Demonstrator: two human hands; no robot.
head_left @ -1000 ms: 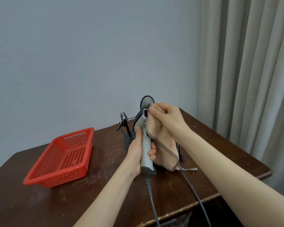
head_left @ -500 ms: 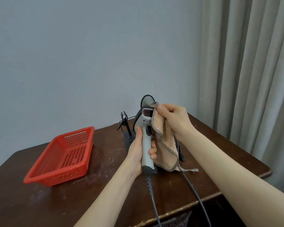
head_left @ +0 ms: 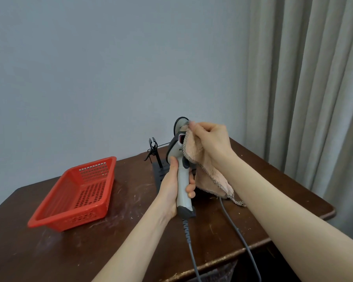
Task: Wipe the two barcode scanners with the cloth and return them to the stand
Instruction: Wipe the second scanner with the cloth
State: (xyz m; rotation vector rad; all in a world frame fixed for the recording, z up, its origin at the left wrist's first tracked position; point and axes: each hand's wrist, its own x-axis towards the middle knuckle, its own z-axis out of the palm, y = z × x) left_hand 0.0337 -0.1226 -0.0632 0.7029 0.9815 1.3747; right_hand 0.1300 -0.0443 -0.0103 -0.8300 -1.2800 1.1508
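We see a big grey wall point(head_left: 90, 68) across the top and left of the frame. A long pale curtain point(head_left: 306, 88) hangs down the right side. A dark brown table point(head_left: 110, 241) fills the bottom half, and it has pale scuff marks on it.

A red basket point(head_left: 73, 219) with little holes sits on the table at the lower left. It is well apart from the hands.

A pink cloth point(head_left: 208, 171) with a checked edge hangs in the middle of the frame. The right hand point(head_left: 212, 139) has its fingers curled tight around the top of the cloth and presses it on the head of the scanner point(head_left: 182, 188).

The scanner is grey and stands upright above the table, in the middle of the frame. The left hand point(head_left: 171, 192) is wrapped around its handle, with the thumb up along the left side.

A black stand point(head_left: 160, 171) sits on the table just behind the left hand. The dark round top of the other scanner point(head_left: 178, 124) peeks out behind the cloth. We cannot tell if it rests in the stand.

A grey cord point(head_left: 191, 247) runs down from the held scanner to the bottom edge. Another cord point(head_left: 238, 235) comes out from under the cloth to its right.
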